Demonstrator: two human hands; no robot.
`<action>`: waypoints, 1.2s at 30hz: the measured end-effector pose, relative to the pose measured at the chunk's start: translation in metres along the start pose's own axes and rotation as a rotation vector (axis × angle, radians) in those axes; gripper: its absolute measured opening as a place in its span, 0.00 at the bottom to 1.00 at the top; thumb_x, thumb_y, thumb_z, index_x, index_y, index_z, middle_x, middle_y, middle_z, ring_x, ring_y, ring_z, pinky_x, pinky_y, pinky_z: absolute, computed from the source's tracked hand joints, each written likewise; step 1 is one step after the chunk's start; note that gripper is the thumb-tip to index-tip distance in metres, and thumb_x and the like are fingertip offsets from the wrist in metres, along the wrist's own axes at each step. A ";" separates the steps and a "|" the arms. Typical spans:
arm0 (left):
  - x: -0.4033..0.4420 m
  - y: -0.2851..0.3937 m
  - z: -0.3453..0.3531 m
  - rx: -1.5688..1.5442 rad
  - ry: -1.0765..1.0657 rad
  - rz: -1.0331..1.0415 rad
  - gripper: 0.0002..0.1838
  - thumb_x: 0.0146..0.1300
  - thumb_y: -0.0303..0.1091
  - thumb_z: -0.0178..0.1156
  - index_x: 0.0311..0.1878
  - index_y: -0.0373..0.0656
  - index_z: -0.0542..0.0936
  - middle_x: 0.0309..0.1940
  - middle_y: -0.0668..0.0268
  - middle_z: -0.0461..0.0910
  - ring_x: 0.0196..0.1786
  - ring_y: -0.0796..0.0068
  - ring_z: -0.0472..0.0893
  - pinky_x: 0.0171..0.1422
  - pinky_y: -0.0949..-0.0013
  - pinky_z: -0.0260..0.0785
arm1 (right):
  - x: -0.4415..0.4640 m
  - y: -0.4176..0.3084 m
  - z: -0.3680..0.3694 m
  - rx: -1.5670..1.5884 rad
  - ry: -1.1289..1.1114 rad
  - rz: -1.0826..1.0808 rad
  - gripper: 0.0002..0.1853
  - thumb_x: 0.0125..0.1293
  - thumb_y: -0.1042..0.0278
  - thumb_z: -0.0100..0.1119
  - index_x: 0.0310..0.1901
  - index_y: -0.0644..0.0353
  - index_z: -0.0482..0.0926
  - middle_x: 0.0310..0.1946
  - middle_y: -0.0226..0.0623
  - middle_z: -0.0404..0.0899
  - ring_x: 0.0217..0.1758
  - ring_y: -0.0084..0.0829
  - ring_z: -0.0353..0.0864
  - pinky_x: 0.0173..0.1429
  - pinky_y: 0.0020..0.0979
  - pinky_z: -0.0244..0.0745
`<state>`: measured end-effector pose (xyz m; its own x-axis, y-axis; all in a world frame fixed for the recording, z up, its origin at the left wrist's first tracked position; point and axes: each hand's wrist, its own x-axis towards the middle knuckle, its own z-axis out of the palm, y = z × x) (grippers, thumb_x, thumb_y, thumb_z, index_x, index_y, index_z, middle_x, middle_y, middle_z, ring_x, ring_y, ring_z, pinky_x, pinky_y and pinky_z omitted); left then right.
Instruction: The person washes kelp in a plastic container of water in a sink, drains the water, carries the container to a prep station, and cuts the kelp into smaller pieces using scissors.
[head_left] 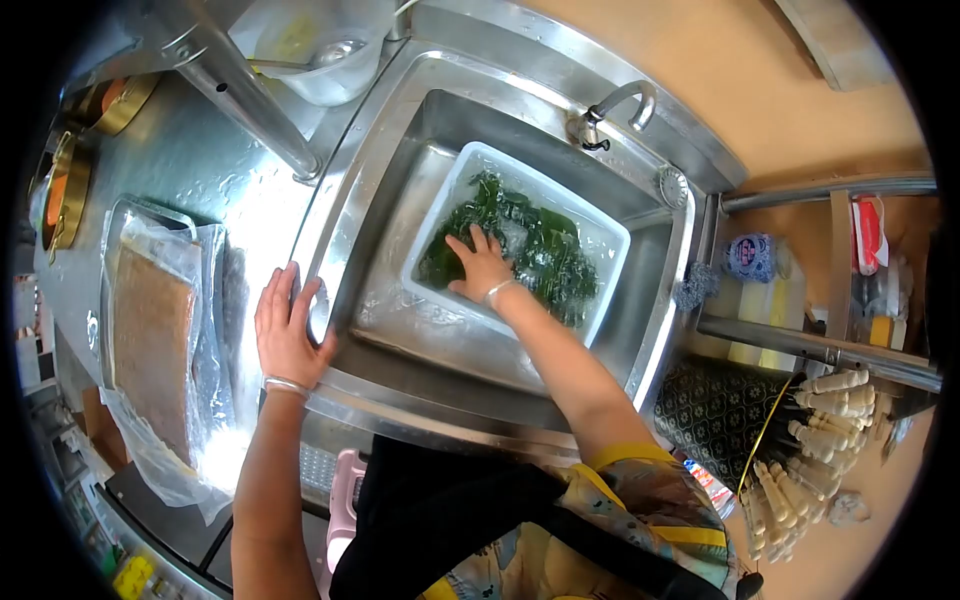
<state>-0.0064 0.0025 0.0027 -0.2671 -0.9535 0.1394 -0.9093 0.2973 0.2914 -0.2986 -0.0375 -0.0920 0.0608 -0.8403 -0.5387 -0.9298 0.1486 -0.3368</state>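
Note:
Dark green leaves (550, 240) lie in water inside a white rectangular tub (618, 238), which stands in a steel sink (385, 330). My right hand (482, 268) is over the left part of the tub, its fingers spread and touching the leaves or the water. It grips nothing that I can see. My left hand (291, 325) rests on the metal edge left of the sink, fingers apart and empty. Each wrist has a bracelet.
A curved faucet (628, 98) rises behind the sink. On the left counter are a plastic-wrapped brown slab (152, 345) on a tray and brass pans (68, 190). A clear bowl (325, 75) stands at the back left. Wooden-handled items (790, 485) are at the right.

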 end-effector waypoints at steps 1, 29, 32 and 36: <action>0.000 0.000 0.000 0.002 -0.010 -0.004 0.33 0.40 0.31 0.65 0.56 0.52 0.73 0.67 0.62 0.60 0.70 0.54 0.59 0.70 0.52 0.51 | 0.005 -0.001 0.001 0.002 -0.003 -0.008 0.43 0.53 0.60 0.68 0.69 0.34 0.55 0.72 0.45 0.47 0.74 0.56 0.45 0.67 0.65 0.50; 0.001 0.000 -0.003 -0.006 -0.017 -0.002 0.32 0.43 0.31 0.63 0.57 0.49 0.72 0.67 0.61 0.60 0.70 0.55 0.58 0.72 0.54 0.50 | -0.034 0.099 0.046 0.164 0.130 0.568 0.61 0.40 0.43 0.73 0.72 0.51 0.44 0.69 0.63 0.43 0.71 0.62 0.44 0.72 0.44 0.50; -0.002 -0.001 0.000 -0.008 -0.020 0.003 0.33 0.41 0.31 0.64 0.57 0.50 0.72 0.67 0.61 0.60 0.70 0.55 0.58 0.71 0.53 0.50 | -0.012 0.066 0.056 0.124 0.233 0.568 0.46 0.48 0.64 0.67 0.68 0.48 0.51 0.65 0.55 0.47 0.63 0.59 0.58 0.65 0.47 0.61; -0.001 -0.003 0.001 -0.004 -0.012 0.002 0.33 0.41 0.31 0.64 0.57 0.51 0.72 0.68 0.62 0.60 0.70 0.55 0.58 0.71 0.53 0.50 | 0.014 0.057 0.061 0.246 0.356 0.416 0.43 0.48 0.70 0.67 0.67 0.60 0.57 0.59 0.54 0.66 0.60 0.48 0.69 0.58 0.35 0.70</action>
<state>-0.0040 0.0024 0.0006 -0.2727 -0.9534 0.1290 -0.9074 0.2994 0.2949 -0.3286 -0.0092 -0.1660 -0.4549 -0.8023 -0.3865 -0.7355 0.5831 -0.3449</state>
